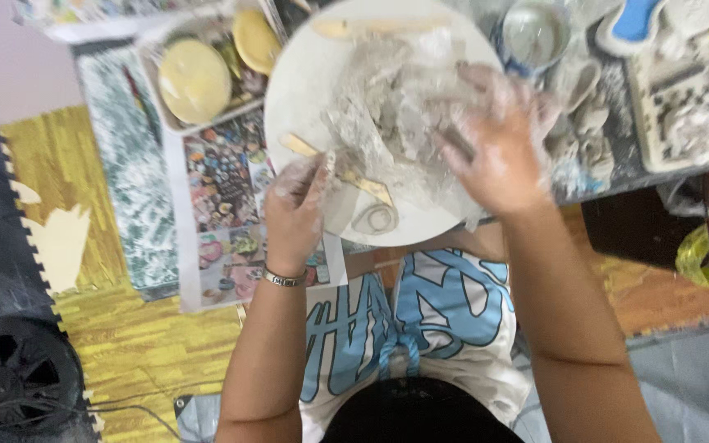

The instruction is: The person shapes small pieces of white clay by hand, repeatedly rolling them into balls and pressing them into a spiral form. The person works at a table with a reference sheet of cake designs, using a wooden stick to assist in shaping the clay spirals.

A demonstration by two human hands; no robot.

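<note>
Forearms and a white shirt point(420, 328) with blue lettering fill the foreground as I lean over a round white board point(305, 82) whose near edge juts past the worktable's point(617, 164) near edge, over my lap. On the board's centre lies a crumpled sheet of clear plastic point(387, 107) over lumps of grey clay. My right hand point(498, 139), smeared with pale clay, presses down on the plastic's right side with fingers spread and curled into it, grasping the sheet. My left hand point(301, 201), equally caked and wearing a metal bracelet point(283, 279) at the wrist, sits at the board's near left edge, its fingers pinched on the plastic's lower corner. Just beside that hand a flat wooden modelling tool point(346, 176) lies slantwise on the board, and a small coil of clay point(375, 219) rests near the board's near edge. A tray point(166, 115) holding two yellow discs point(194, 79) stands off the board's left edge. A small pot point(535, 33) stands by the board's far right edge, near white moulded pieces point(691, 98) on the worktable's right side.
</note>
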